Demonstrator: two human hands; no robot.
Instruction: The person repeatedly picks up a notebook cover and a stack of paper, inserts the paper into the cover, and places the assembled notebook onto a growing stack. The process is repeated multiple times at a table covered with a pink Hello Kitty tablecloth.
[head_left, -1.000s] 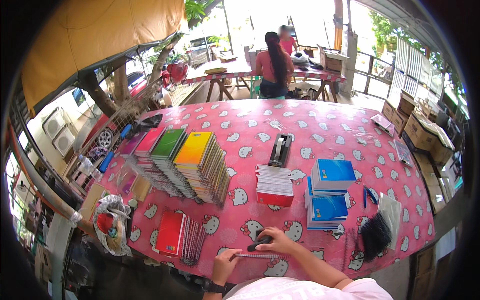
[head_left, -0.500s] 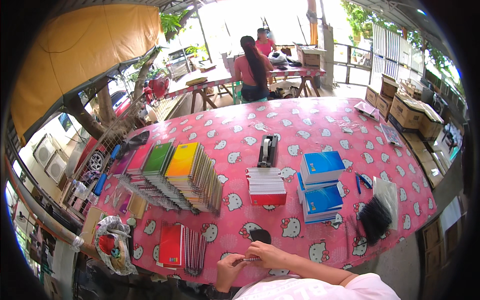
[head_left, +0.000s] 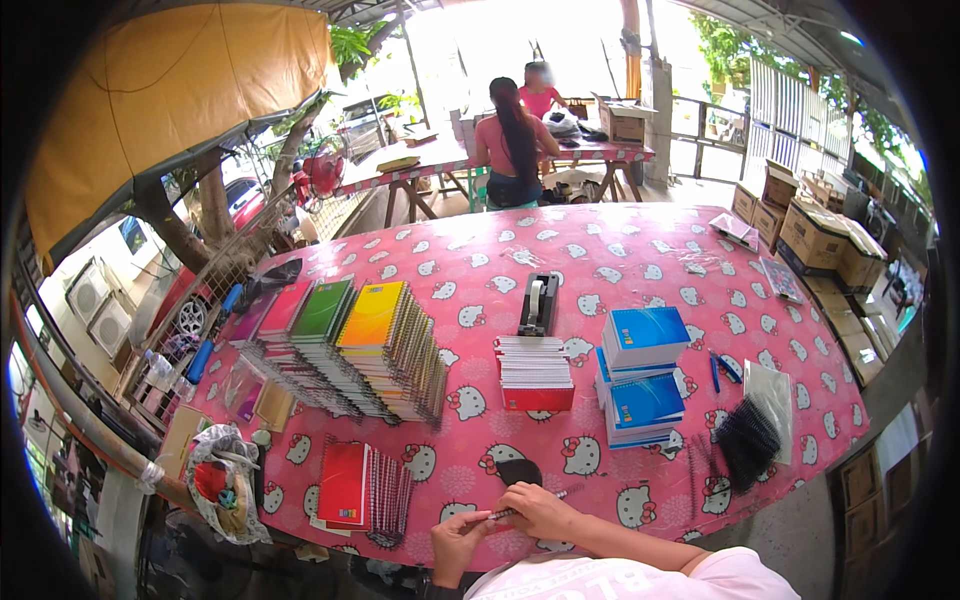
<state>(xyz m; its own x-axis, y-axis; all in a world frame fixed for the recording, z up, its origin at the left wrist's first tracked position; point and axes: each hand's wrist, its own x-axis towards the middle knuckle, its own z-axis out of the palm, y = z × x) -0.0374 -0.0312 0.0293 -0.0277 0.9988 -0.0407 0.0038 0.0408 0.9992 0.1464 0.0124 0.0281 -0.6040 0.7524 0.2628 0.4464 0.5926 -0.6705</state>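
Note:
Close to my body, at the near edge of the table, my left hand (head_left: 458,540) and my right hand (head_left: 535,512) meet with closed fingers on a thin notebook (head_left: 502,515), seen almost edge-on. A dark spiral binding coil (head_left: 568,492) pokes out beyond my right hand. My fingers hide most of the notebook. Just past my right hand lies a dark, flat piece (head_left: 517,470). Left of my hands stand red spiral notebooks (head_left: 345,487) in a row. A white-edged notebook stack with a red cover (head_left: 535,375) sits farther ahead.
Yellow, green, pink and purple spiral notebooks (head_left: 372,318) are stacked at left. Blue notebook stacks (head_left: 645,398), pliers (head_left: 727,370) and loose black coils (head_left: 747,442) lie at right. A tape dispenser (head_left: 538,303) stands mid-table. Two people (head_left: 514,150) are at a far table.
The coil's end now shows to the right of my right hand. Both hands stay in nearly the same place, and the whole view has shifted slightly.

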